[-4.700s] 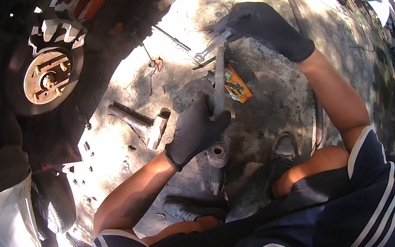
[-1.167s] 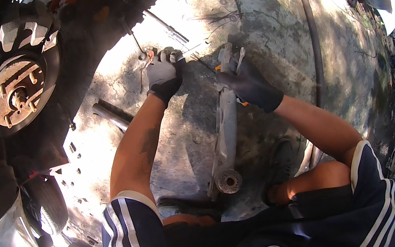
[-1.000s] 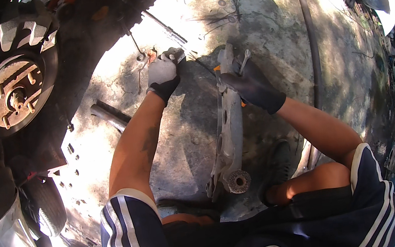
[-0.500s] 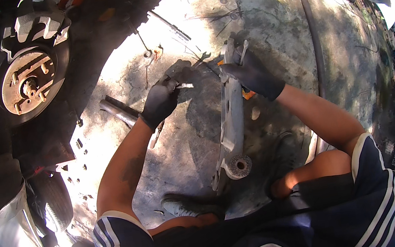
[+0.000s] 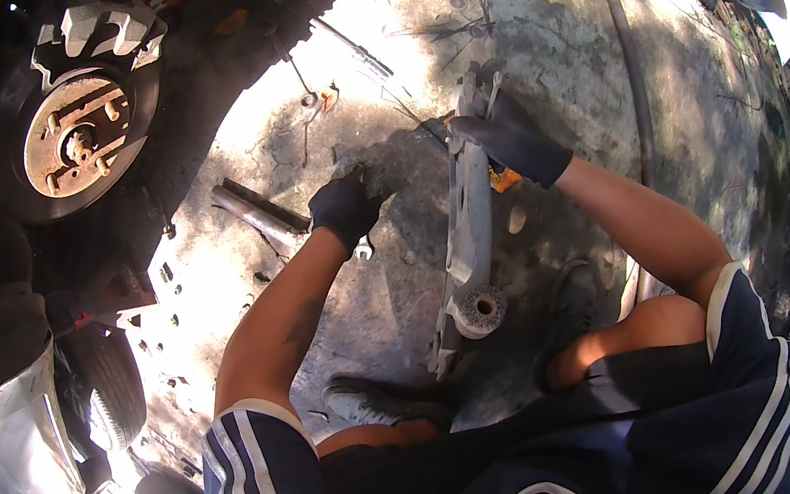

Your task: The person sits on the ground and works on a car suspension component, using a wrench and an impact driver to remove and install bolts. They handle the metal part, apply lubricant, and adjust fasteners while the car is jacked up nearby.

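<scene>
My right hand, in a black glove, closes around the upper end of a long grey metal suspension arm. A wrench sticks up at that hand's fingers. The suspension arm stands in front of me, with a round bushing at its near end. To its left, my left hand, also gloved in black, is closed low over the concrete, and what its fingers hold is hidden. The open jaw of another wrench shows just below this hand. An orange-and-black object partly shows behind the suspension arm.
A metal pipe lies left of my left hand. Farther off are a ratchet-like bar and a thin rod tool. A brake disc with hub stands at upper left. A long dark pole runs along the right.
My left hand has moved slightly right and down, and the small shiny piece at its fingers no longer shows. A wrench jaw now shows beside it. My right hand still grips the suspension arm.
</scene>
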`<state>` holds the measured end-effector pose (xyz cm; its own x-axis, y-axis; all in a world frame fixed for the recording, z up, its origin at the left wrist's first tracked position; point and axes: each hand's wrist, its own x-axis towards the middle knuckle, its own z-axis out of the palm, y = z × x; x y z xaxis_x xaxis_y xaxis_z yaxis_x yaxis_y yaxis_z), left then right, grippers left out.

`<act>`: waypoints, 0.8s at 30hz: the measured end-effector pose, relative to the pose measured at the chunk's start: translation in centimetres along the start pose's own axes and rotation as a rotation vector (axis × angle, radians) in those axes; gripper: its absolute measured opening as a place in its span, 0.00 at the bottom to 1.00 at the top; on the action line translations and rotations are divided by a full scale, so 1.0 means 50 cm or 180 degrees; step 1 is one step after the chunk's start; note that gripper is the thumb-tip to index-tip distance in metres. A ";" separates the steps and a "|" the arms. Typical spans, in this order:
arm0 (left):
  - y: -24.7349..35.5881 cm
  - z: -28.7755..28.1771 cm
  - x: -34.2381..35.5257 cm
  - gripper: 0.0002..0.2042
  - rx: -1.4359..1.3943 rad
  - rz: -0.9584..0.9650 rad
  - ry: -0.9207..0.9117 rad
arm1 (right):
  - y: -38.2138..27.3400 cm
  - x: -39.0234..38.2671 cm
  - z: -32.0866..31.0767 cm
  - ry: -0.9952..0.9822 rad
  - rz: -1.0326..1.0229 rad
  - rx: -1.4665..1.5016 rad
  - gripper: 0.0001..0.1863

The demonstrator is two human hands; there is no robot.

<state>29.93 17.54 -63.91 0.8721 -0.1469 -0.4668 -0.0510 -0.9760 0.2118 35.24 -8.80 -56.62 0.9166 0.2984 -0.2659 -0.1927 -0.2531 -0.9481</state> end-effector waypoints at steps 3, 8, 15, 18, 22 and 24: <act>-0.025 0.021 0.021 0.28 -0.0056 0.0018 -0.0002 | 0.007 0.000 -0.005 -0.0007 0.0163 0.0100 0.20; -0.032 0.032 0.020 0.24 -0.0165 0.0306 0.0164 | 0.016 -0.011 -0.016 0.0109 0.0013 0.0127 0.17; 0.061 0.003 0.012 0.17 -0.0752 0.2287 0.1412 | 0.060 0.007 -0.028 -0.0052 0.0271 -0.0060 0.17; 0.100 -0.008 0.027 0.16 -0.0415 0.2299 0.1710 | 0.034 0.001 -0.014 -0.0044 0.0302 0.0115 0.15; 0.151 -0.001 0.045 0.17 -0.0591 0.1730 0.1510 | 0.012 -0.002 -0.006 0.0045 0.0142 0.0012 0.13; 0.160 -0.003 0.047 0.17 -0.0513 0.1796 0.1575 | 0.013 -0.004 -0.008 0.0139 0.0032 -0.0022 0.12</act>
<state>31.62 9.42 -63.19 0.8531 -0.4897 0.1798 -0.5146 -0.7335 0.4441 35.08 -9.41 -57.10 0.9291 0.2555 -0.2674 -0.1996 -0.2624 -0.9441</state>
